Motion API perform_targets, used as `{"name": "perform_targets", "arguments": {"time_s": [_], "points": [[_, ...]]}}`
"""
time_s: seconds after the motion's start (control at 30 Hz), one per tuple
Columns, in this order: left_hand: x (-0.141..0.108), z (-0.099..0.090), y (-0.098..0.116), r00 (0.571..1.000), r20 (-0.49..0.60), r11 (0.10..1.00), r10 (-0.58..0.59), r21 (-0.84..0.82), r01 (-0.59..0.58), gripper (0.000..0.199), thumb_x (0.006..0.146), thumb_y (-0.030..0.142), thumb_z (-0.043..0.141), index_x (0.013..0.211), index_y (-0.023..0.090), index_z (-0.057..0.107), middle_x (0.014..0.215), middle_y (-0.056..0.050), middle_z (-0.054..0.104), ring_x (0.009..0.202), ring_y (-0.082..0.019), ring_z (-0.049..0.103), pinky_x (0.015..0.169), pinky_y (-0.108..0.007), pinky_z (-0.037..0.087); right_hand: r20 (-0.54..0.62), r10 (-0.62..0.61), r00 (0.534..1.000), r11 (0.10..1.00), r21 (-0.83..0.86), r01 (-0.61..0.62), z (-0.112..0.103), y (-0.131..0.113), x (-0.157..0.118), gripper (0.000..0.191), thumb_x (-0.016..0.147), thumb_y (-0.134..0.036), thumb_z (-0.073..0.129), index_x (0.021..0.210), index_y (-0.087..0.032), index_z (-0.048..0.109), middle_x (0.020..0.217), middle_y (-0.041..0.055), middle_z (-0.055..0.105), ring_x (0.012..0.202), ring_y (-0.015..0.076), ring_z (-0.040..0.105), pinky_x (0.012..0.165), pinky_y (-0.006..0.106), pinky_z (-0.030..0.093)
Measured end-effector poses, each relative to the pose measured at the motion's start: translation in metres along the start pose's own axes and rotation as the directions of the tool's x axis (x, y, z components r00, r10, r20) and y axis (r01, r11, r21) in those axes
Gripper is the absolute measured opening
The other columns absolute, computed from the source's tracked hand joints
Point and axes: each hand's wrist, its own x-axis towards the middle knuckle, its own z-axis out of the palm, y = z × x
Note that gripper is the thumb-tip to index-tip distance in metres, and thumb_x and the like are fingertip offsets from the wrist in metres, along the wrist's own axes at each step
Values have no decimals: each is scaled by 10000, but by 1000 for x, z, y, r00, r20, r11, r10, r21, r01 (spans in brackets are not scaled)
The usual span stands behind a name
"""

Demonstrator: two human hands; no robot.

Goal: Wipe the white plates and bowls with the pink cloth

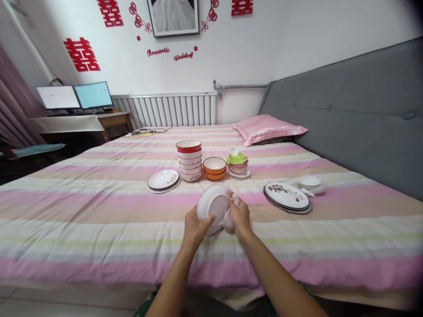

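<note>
Between my two hands a white plate (206, 202) is held tilted up over the bed, its underside turned toward me. My left hand (195, 226) grips its lower left edge, with the thumb lying across the underside. In my right hand (240, 215) is a bunched pale cloth (228, 218), pressed against the plate's right side; the fingers behind it are partly hidden. Just beyond the plate stand a tall stack of white bowls with a red one on top (189, 160) and a pair of orange bowls (214, 168).
Flat plates (163, 180) lie stacked at the left, oval plates (287, 197) at the right. Beside those sit small white dishes with a spoon (309, 184). Leaf-shaped green and pink dishes (237, 160) are piled behind. A pink pillow (269, 129) rests near the grey headboard (346, 105).
</note>
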Motion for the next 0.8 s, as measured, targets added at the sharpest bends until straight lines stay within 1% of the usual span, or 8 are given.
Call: {"name": "perform_targets", "arguments": {"time_s": [0.07,0.2,0.4,0.47,0.57,0.67,0.73,0.8], "points": [[-1,0,0,1000,-4,1000,3,3,-3,375,478,162,767,841,145,673,761,-56,716,710,-232,646,625,-311,501,-9,57,998,998,10,-57,1,7,2,355,691,-445,590,895,-177,700,785,60,716,791,249,649,756,356,476],[-2,-2,-1,1000,9,999,25,-35,-24,388,485,169,766,862,146,679,788,-62,716,733,-233,648,642,-312,504,-7,0,1000,999,42,1,3,6,-2,389,702,-442,587,974,-183,690,871,62,721,866,249,644,790,351,468],[-4,0,-2,999,32,999,38,-38,-36,350,487,158,745,830,152,677,757,-50,709,695,-223,633,607,-303,498,106,-303,947,948,134,288,1,-22,-21,413,779,-331,542,1175,-229,607,1228,50,606,1174,226,529,1012,391,366],[-4,2,-4,998,43,998,53,-45,-51,331,493,150,731,818,151,672,742,-43,703,661,-202,619,590,-285,488,216,-477,852,879,152,453,-1,-30,-29,393,805,-262,512,1188,-252,598,1315,21,534,1271,206,433,1073,383,308],[-2,2,-8,996,64,997,60,-57,-56,227,511,125,680,734,149,648,646,-10,666,554,-148,564,529,-244,447,437,-663,608,716,131,686,-3,-35,-41,461,811,-128,429,1232,-259,565,1369,-5,472,1336,178,330,1118,379,260],[1,-3,-13,992,53,992,114,-51,-111,155,522,104,621,670,150,628,612,0,641,552,-140,545,529,-237,427,589,-708,388,546,110,830,-2,-34,-47,595,740,-28,389,1285,-232,515,1379,3,457,1348,168,303,1127,401,263],[2,-6,-14,988,35,988,148,-43,-146,152,533,107,610,676,150,638,638,-14,651,594,-157,562,561,-251,437,631,-711,312,474,101,875,-1,-32,-49,662,682,5,378,1290,-220,509,1377,5,458,1350,164,297,1124,406,276],[2,-6,-13,989,33,989,146,-41,-144,163,537,106,606,687,151,650,658,-23,660,616,-167,570,578,-260,442,636,-714,292,439,81,895,0,-31,-49,698,648,17,372,1292,-215,507,1381,7,453,1352,164,292,1120,411,285]]}}
